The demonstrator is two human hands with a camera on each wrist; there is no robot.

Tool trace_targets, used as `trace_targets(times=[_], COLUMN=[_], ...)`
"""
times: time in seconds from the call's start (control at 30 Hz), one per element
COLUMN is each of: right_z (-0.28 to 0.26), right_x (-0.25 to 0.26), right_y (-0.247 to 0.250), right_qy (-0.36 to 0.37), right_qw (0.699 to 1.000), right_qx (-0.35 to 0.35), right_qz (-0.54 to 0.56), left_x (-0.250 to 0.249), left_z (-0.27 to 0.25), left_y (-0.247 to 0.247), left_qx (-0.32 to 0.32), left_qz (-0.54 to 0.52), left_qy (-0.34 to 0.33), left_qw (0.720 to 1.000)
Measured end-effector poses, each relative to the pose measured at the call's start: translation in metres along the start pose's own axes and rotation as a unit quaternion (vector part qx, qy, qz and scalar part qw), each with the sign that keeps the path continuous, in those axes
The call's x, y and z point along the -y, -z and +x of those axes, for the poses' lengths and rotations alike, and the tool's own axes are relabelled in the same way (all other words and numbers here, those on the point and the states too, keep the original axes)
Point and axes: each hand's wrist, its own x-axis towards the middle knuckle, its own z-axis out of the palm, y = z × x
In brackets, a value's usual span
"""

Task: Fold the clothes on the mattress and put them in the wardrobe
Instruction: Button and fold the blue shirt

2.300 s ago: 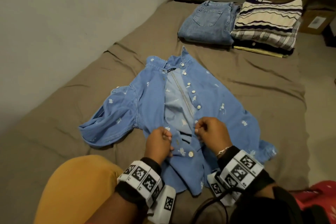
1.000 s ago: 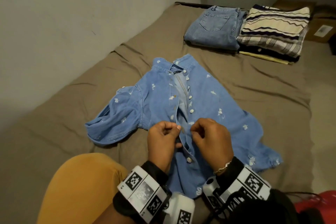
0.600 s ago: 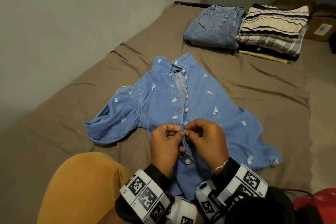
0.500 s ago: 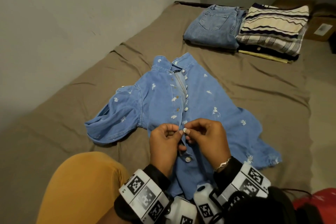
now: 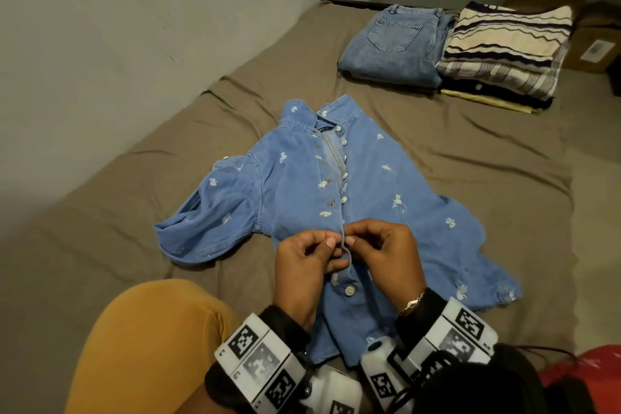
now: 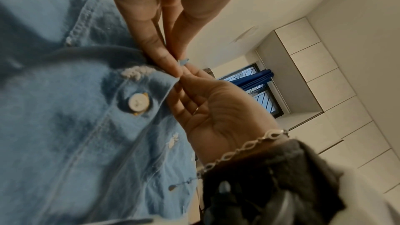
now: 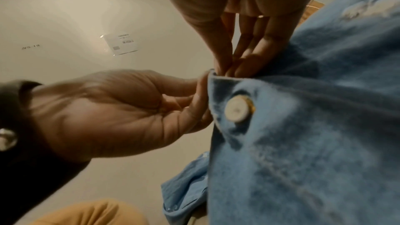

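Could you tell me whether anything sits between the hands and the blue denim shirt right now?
Nothing visible does: the left hand and right hand both already pinch the front edges of the blue denim shirt at its button line.

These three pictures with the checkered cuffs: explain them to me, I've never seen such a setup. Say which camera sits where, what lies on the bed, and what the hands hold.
No machine here: a person works with bare hands, wearing cameras. The wide picture comes from a head camera looking down; the two close ones come from cameras on each wrist, inside those patterned cuffs.

On the brown mattress lies a light blue denim shirt, front up. Farther back sit folded jeans and a stack of folded striped clothes.

The left hand and right hand each pinch the shirt's front edge, apparently fastening a button. One button below the hands is already closed; those nearer the collar are open.
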Motion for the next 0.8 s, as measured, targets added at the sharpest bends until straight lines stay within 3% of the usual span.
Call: trace_targets(times=[0.13,0.23,0.33,0.57,0.8], right_z=[-0.002,-0.003,-0.002,0.000,0.002], right_x=[-0.003,-0.010,-0.011,-0.016,-0.019], right_y=[-0.002,-0.002,-0.001,-0.002,-0.001], right_qy=[-0.004,0.043,0.052,0.018,-0.061], right_qw=[0.999,0.995,0.995,0.998,0.997], right_qx=[0.044,0.008,-0.018,-0.026,0.028], right_qz=[0.006,-0.094,-0.080,-0.056,-0.028], left_x=[-0.004,-0.004,-0.005,-0.002,0.005], left_z=[0.001,-0.001,0.000,0.001,0.000], left_y=[0.000,0.000,0.001,0.001,0.002], left_qx=[0.004,0.017,-0.002,0.002,0.005], left_qz=[-0.051,-0.041,-0.013,-0.031,0.006], left_qy=[0.018,0.023,0.006,0.016,-0.003], left_qw=[0.998,0.999,1.000,0.999,1.000])
